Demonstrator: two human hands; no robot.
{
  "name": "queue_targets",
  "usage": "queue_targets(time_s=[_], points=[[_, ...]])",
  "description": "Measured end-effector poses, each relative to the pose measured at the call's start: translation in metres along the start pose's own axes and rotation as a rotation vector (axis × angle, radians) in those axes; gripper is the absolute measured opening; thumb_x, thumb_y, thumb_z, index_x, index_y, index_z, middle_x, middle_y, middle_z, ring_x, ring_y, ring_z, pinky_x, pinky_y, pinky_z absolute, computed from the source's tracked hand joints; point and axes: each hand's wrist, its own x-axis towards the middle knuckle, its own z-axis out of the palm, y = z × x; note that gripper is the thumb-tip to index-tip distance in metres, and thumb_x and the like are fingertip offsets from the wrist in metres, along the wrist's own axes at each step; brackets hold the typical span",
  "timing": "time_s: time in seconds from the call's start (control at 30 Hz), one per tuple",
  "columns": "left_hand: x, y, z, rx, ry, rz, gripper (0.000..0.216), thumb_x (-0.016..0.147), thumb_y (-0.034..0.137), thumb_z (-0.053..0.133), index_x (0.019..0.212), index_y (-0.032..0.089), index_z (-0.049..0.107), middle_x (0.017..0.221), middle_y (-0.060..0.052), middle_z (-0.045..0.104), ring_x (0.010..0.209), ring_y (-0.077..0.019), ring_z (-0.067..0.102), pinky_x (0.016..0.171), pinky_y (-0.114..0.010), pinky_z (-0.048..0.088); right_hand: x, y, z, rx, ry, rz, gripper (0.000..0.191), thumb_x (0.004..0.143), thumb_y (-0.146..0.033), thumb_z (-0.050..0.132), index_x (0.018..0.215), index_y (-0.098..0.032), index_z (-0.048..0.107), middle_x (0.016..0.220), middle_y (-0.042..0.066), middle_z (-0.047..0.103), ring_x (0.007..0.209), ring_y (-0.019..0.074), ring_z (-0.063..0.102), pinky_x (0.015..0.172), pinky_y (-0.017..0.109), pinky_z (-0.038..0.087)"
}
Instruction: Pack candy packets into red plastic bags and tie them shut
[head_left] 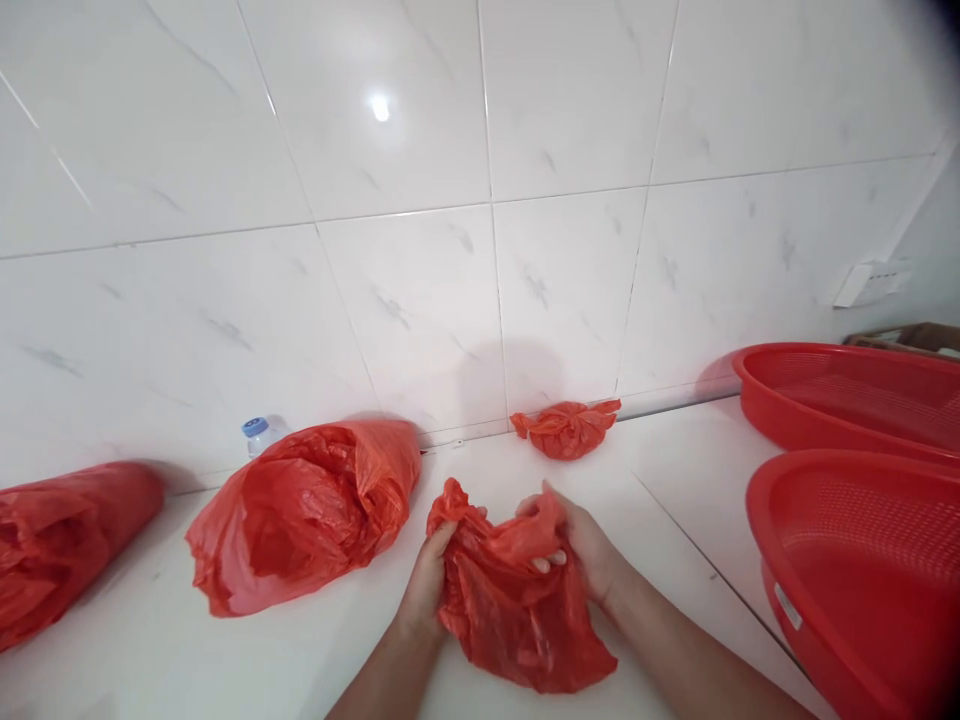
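Between my hands hangs a red plastic bag [525, 620], thin and crumpled, its lower part drooping toward me. My left hand [429, 578] grips the bag's left side, thumb on top. On the other side, my right hand [589, 550] has its fingers curled round the bag's upper right part, some of them showing through the folds. Whatever may be inside the bag cannot be made out. Just beyond, against the wall, sits a small knotted red bag [571, 432] with two tied ends sticking out. To the left lies a larger open red bag [300, 520] with crumpled red plastic inside.
Another red bag [75, 540] lies at the far left. A bottle with a blue cap [255, 428] stands behind the larger bag. Two red plastic baskets [780, 480] [757, 385] are on the right. A white tiled wall [405, 300] borders the white table [247, 660]; a socket [870, 284] is at right.
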Motion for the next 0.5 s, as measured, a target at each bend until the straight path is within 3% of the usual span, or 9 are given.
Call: queue_targets(time_s=[0.07,0.17,0.23,0.3,0.37,0.43,0.5], points=[[0.001,-0.002,0.0,0.01,0.006,0.032,0.026,0.076,0.042,0.064,0.085,0.018,0.06,0.073,-0.004,0.066,0.074,-0.0217,0.067,0.073,-0.034,0.052,0.001,0.006,0.002,-0.133,-0.012,-0.028,0.039,0.079,-0.047,0.059,0.104,-0.018,0.062,0.037,-0.008,0.04,0.036,0.0074,0.034,0.042,0.019,0.026],[0.0,-0.007,0.004,0.07,-0.011,0.077,0.024,0.075,0.039,0.066,0.076,0.017,0.056,0.064,-0.002,0.063,0.066,-0.0202,0.066,0.067,-0.033,0.052,0.002,0.012,0.006,-0.256,-0.082,-0.069,0.068,0.076,-0.035,0.067,0.136,-0.025,0.037,0.044,-0.01,0.048,0.036,0.0057,0.032,0.04,0.017,0.024],[-0.001,-0.011,0.01,0.145,-0.075,0.096,0.024,0.076,0.038,0.065,0.078,0.016,0.057,0.066,-0.003,0.064,0.066,-0.021,0.066,0.064,-0.032,0.052,0.004,0.016,0.008,-0.293,-0.092,-0.073,0.077,0.074,-0.034,0.07,0.139,-0.027,0.029,0.049,-0.01,0.051,0.036,0.0048,0.031,0.04,0.017,0.025],[-0.003,-0.013,0.017,0.231,-0.139,0.128,0.024,0.076,0.036,0.065,0.087,0.015,0.058,0.072,-0.005,0.066,0.069,-0.0214,0.066,0.063,-0.032,0.052,0.008,0.019,0.008,-0.317,-0.041,-0.089,0.068,0.071,-0.035,0.072,0.131,-0.025,0.041,0.05,-0.009,0.052,0.035,0.0038,0.028,0.039,0.018,0.027],[-0.004,-0.015,0.022,0.304,-0.132,0.174,0.028,0.074,0.033,0.068,0.093,0.017,0.056,0.077,-0.004,0.067,0.071,-0.0203,0.066,0.063,-0.03,0.051,0.012,0.022,0.006,-0.319,0.062,-0.105,0.042,0.07,-0.038,0.072,0.104,-0.018,0.06,0.046,-0.008,0.049,0.034,0.003,0.025,0.039,0.019,0.027],[-0.005,-0.017,0.024,0.373,-0.083,0.206,0.038,0.069,0.029,0.072,0.1,0.019,0.053,0.083,-0.003,0.067,0.071,-0.0188,0.065,0.063,-0.029,0.051,0.016,0.022,0.002,-0.293,0.165,-0.114,0.029,0.069,-0.042,0.071,0.072,-0.016,0.06,0.04,-0.008,0.043,0.033,0.0027,0.024,0.038,0.019,0.027],[-0.005,-0.019,0.023,0.463,-0.038,0.251,0.056,0.067,0.026,0.074,0.115,0.022,0.046,0.098,-0.005,0.065,0.079,-0.0188,0.065,0.069,-0.03,0.051,0.017,0.021,0.0,-0.248,0.241,-0.113,0.035,0.069,-0.045,0.07,0.058,-0.017,0.051,0.037,-0.009,0.038,0.033,0.0027,0.023,0.039,0.019,0.026]])
